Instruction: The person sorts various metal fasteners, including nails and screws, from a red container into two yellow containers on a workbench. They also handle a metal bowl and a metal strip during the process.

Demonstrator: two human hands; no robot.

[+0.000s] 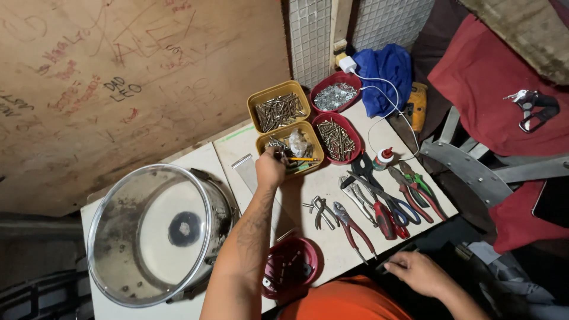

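— Where is the left hand (270, 168)?

— Stretched out over the white worktop (332, 237), fingers dipped into the nearer yellow plastic tray of mixed small parts (309, 142). They look pinched together at the tray's near rim, but I cannot tell what they grip, if anything.

— And the right hand (419, 272)?

— Resting at the near edge of the worktop, palm down, fingers loosely curled; whether it holds something I cannot tell.

— What surrounds that tray?

— Just behind it sits a second yellow plastic tray full of long screws (278, 110). To its right stand two red oval plastic bowls, one of screws (336, 138), one of silvery washers (335, 95). A clear plastic strip (245, 170) lies just left of the hand.

— Anything near the forearm?

— A large round steel drum with a clear rimmed head (155, 233) on its left, a red round bowl with a few screws (291, 266) on its right at the near edge. A row of red- and blue-handled pliers and cutters (379, 204) lies between the two hands.
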